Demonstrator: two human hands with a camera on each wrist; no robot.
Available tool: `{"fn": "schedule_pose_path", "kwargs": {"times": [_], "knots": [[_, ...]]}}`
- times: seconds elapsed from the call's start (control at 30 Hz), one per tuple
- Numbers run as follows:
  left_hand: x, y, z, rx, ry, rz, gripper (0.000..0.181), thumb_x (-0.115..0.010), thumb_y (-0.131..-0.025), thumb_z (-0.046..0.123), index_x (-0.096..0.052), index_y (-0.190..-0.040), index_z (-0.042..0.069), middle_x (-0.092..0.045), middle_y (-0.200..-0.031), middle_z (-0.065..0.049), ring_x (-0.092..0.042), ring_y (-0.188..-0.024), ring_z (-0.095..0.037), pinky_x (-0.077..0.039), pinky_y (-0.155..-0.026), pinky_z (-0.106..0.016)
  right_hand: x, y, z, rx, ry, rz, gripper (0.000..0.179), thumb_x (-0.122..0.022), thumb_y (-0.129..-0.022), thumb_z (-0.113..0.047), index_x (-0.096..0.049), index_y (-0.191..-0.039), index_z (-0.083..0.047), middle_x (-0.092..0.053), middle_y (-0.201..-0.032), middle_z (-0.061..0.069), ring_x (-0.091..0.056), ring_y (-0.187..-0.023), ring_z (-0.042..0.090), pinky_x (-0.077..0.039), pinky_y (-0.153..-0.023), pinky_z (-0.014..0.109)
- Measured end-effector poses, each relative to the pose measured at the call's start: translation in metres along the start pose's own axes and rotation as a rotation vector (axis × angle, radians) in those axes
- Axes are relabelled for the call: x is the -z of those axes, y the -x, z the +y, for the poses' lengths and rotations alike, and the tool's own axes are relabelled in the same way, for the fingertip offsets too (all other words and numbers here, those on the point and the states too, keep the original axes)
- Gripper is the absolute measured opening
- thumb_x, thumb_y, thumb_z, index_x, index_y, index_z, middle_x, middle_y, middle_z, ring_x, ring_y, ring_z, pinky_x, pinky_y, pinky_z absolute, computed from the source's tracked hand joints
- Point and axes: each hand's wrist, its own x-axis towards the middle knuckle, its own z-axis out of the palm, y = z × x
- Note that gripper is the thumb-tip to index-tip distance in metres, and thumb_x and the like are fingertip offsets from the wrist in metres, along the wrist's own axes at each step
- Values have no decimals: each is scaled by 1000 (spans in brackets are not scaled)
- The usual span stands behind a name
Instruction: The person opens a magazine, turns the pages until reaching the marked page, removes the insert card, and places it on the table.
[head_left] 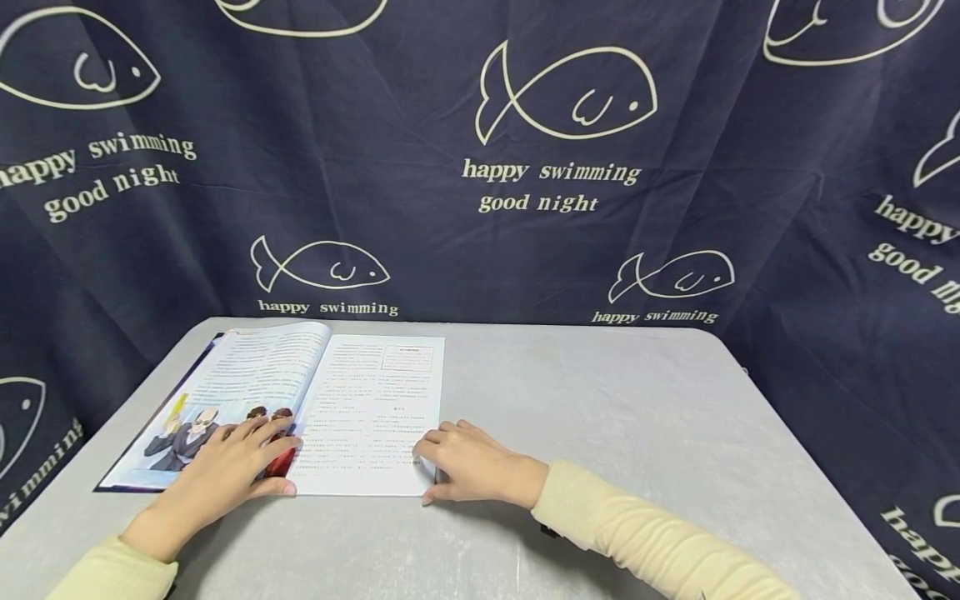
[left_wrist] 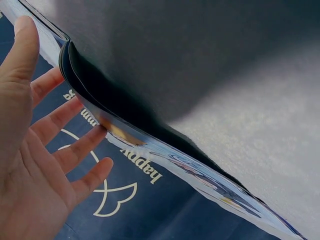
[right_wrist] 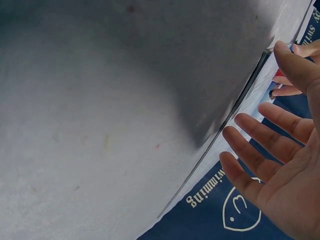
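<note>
Head view: an open book point(head_left: 375, 392) lies on the left half of the bench point(head_left: 600, 417), its top just beside the far edge and its left cover near the left edge. The left hand point(head_left: 236, 458) rests on the illustrated left page point(head_left: 247, 367), close to the fold, fingers spread wide. The right hand point(head_left: 472, 462) lies at the outer edge of the right page point(head_left: 360, 479), near its lower corner, fingers extended, thumb well apart; no leaf is seen between them.

The step in hand is judged to be steadying the book and minding a leaf's outer edge. Recommended practice: light, even pressure from the left palm beside the fold, avoiding creases; at the right corner, separate a single leaf with the fingertips before lifting.

Left wrist view records what the head view conceals: leaves arched near the fold above a dark hollow point(left_wrist: 107, 92). Pressing hard there could crease them. Right wrist view shows the book's edge as a thin band, plus part of the left hand beyond. The full page layout is legible as such only from the head.
</note>
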Motion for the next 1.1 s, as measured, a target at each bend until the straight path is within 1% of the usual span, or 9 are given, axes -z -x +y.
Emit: {"fn": "schedule_pose_path", "kwargs": {"times": [0.07,0.2,0.3,0.43,0.53,0.67,0.87,0.93,1.1], "knots": [[1,0,0,3,2,-8,61,-63,-63,64,-65,-105,19,-60,-118,-9,-55,-105,-37,-42,-76,-55,0,0,-1,-2,1,-2,52,-64,-75,-54,-56,-113,-19,-63,-110,-5,-56,-95,10,-46,-85,32],[3,-1,1,11,9,-45,66,-61,-62,67,-65,-106,19,-59,-119,-10,-55,-106,-39,-41,-77,-56,0,-1,-2,-7,1,-6,52,-65,-75,-53,-56,-114,-19,-62,-110,-5,-56,-96,10,-46,-86,33],[4,-1,1,16,15,-60,65,-61,-62,67,-64,-107,20,-59,-119,-10,-54,-106,-39,-41,-78,-56,0,-1,-2,-12,-4,-11,50,-66,-76,-51,-56,-113,-19,-62,-110,-6,-55,-96,9,-46,-89,35],[3,-1,1,17,19,-54,63,-62,-63,65,-64,-107,20,-59,-119,-9,-54,-107,-39,-41,-78,-56,0,-1,-3,-16,-10,-17,48,-65,-77,-49,-56,-114,-19,-62,-111,-6,-55,-98,10,-45,-92,38],[3,0,1,11,18,-34,62,-63,-63,63,-65,-107,20,-60,-118,-9,-54,-106,-38,-41,-77,-56,0,-1,-2,-12,-10,-14,47,-65,-77,-48,-56,-113,-19,-62,-109,-6,-55,-96,9,-45,-92,38],[2,0,0,11,15,-21,61,-64,-63,63,-65,-107,21,-60,-118,-8,-55,-106,-37,-41,-77,-56,0,-1,-1,-1,-5,-1,45,-65,-77,-48,-56,-111,-19,-62,-105,-7,-53,-89,7,-46,-87,33],[3,0,0,24,21,-64,65,-60,-63,68,-65,-107,21,-59,-119,-9,-54,-107,-38,-41,-78,-57,1,0,0,12,-4,15,41,-65,-79,-45,-57,-110,-19,-62,-101,-8,-50,-81,4,-44,-78,24],[3,-1,0,25,20,-67,65,-60,-63,68,-65,-107,21,-59,-119,-9,-54,-107,-39,-41,-78,-57,1,0,0,13,-5,16,39,-65,-80,-43,-57,-110,-19,-62,-101,-8,-49,-80,4,-44,-77,24],[3,-1,1,21,19,-62,63,-62,-63,66,-65,-107,20,-60,-119,-8,-54,-107,-38,-41,-77,-56,1,0,0,20,-14,25,33,-64,-81,-39,-60,-107,-19,-63,-99,-8,-51,-82,4,-46,-80,28]]}}
